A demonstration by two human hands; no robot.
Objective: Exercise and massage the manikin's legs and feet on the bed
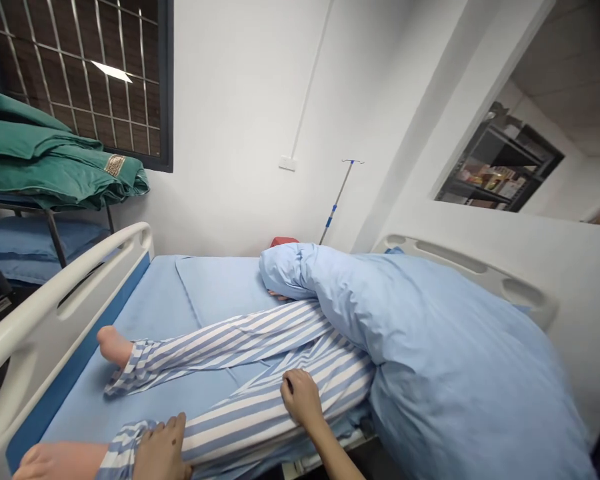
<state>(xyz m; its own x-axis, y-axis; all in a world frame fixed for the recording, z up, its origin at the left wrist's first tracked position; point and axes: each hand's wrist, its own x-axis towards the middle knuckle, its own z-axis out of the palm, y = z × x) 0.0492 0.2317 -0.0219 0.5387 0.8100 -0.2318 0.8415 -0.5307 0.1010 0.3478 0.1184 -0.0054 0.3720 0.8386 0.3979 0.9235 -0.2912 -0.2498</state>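
Note:
A figure with smooth, mannequin-like feet (pixel 115 347) lies on the bed in blue-and-white striped trousers (pixel 260 333). My left hand (pixel 161 447) is wrapped over the nearer lower leg, just above the cuff, with the fingers on top of the striped cloth. Against the nearer thigh, around the knee, rests my right hand (pixel 301 397) with its fingers curled in. Its fingertips are hidden, so whether it pinches cloth is unclear. A light blue quilt (pixel 430 333) is bunched over the upper body, covering it. Part of a hand (pixel 279 295) shows under the quilt's edge.
The bed has a light blue sheet (pixel 220 280), a cream footboard (pixel 70 293) at left and a headboard (pixel 450 257) at right. Behind stand an IV pole (pixel 336 207) and a red object (pixel 283 241). Folded green bedding (pixel 55 160) lies on a rack at left.

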